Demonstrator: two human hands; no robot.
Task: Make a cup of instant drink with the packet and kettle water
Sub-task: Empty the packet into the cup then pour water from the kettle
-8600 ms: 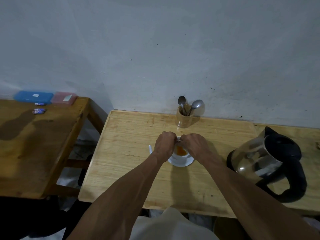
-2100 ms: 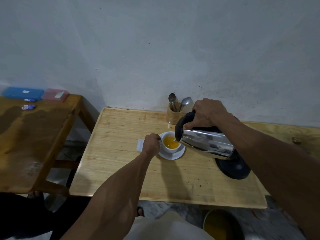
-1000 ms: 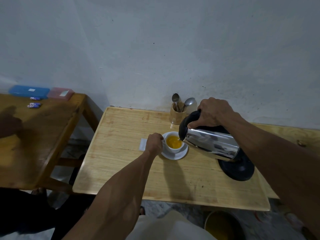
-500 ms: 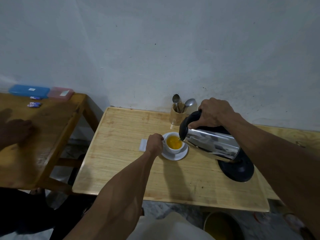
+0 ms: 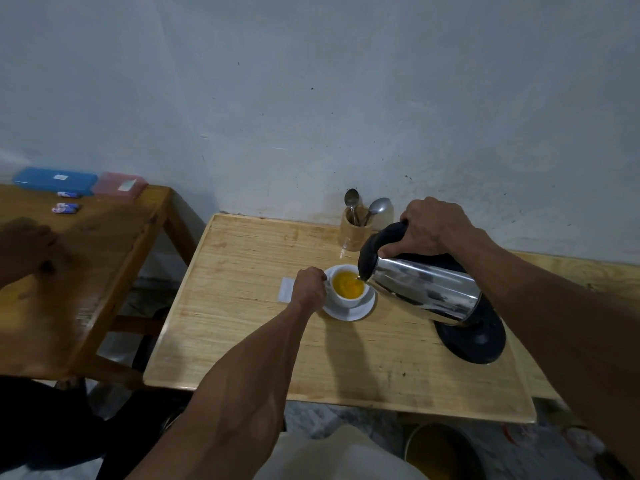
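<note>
Steel kettle (image 5: 420, 291) gripped by right hand (image 5: 429, 226) tilts over cup (image 5: 347, 287) held by left hand (image 5: 309, 287).

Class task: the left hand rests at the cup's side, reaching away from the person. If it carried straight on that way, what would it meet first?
Probably the white cup itself, which the left hand already touches; beyond it, the kettle spout.
</note>
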